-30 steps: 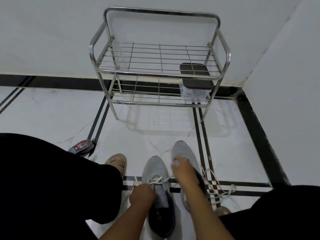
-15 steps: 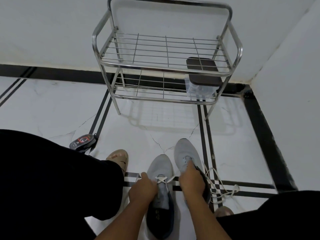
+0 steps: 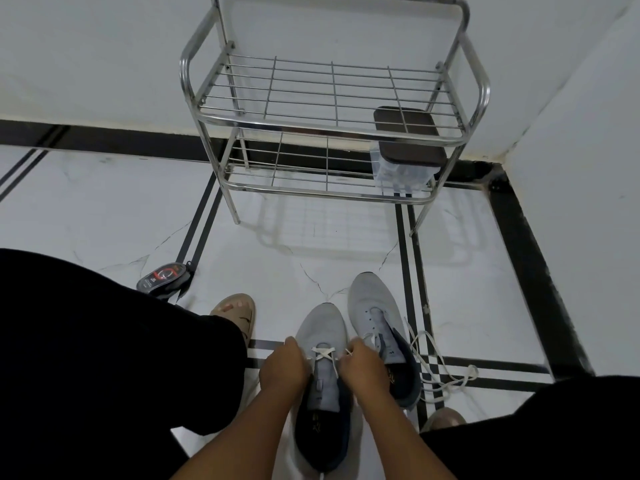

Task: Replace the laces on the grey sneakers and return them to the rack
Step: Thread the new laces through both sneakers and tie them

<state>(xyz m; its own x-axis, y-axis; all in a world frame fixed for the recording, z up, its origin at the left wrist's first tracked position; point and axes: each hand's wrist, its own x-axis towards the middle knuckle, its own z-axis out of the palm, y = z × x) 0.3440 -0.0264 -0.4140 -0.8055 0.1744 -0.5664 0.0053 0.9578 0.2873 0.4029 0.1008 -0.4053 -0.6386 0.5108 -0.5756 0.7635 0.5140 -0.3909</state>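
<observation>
Sneakers on white floor tile, side by side in front of rack (image 3: 332,98): near sneaker (image 3: 322,375) has white lace (image 3: 323,353) crossed once at lowest eyelets, w/ left hand (image 3: 284,368) & right hand (image 3: 363,367) each curled, pinching a lace end. Other sneaker (image 3: 375,320) just right, unlaced; loose lace (image 3: 440,372) on floor beside it. Box (image 3: 405,161) on rack's lower shelf.

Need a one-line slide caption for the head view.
Both hands lace the nearer grey sneaker; second sneaker unlaced, rack beyond.
</observation>
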